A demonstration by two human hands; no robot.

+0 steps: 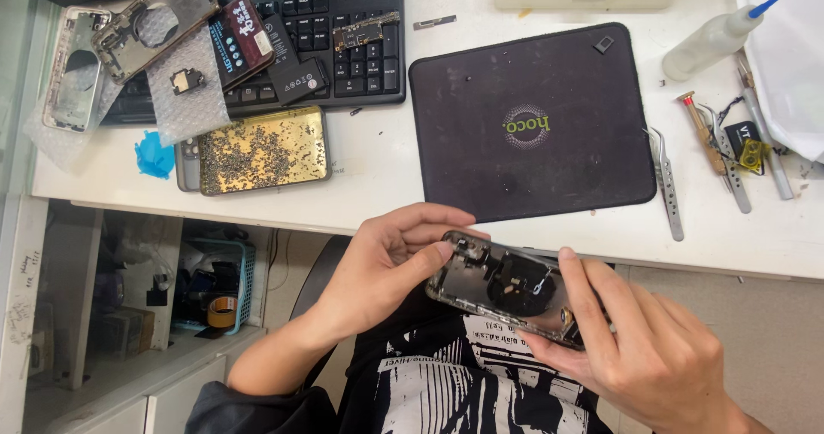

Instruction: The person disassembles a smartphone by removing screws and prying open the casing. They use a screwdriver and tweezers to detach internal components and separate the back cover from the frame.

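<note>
White desk surface fills the upper part of the view, and below its front edge, over the person's lap, sits an opened phone housing (505, 288) with its inner side up, a round dark coil in its middle and a shiny metal frame around it. It is held in the air between both hands, tilted so that its left end is higher than its right.

At that higher end the left hand (386, 267) curls around the corner, thumb on top and fingers bent underneath, closed on the frame. At the lower end the right hand (648, 339) cups the housing from below, with its forefinger laid up along the right edge and the other fingers partly folded beneath.

Just above the housing, on the desk, lies a black mat (532, 125), with steel tweezers (668, 185) beside its right edge and further tools (730, 151) and a clear squeeze bottle (717, 39) beyond. To the left of the mat stands a black keyboard (343, 56) carrying a battery and small boards; in front of it lies a gold tray (262, 149) scattered with tiny screws. Two more phone frames (112, 48) rest on bubble wrap at the far left.
</note>
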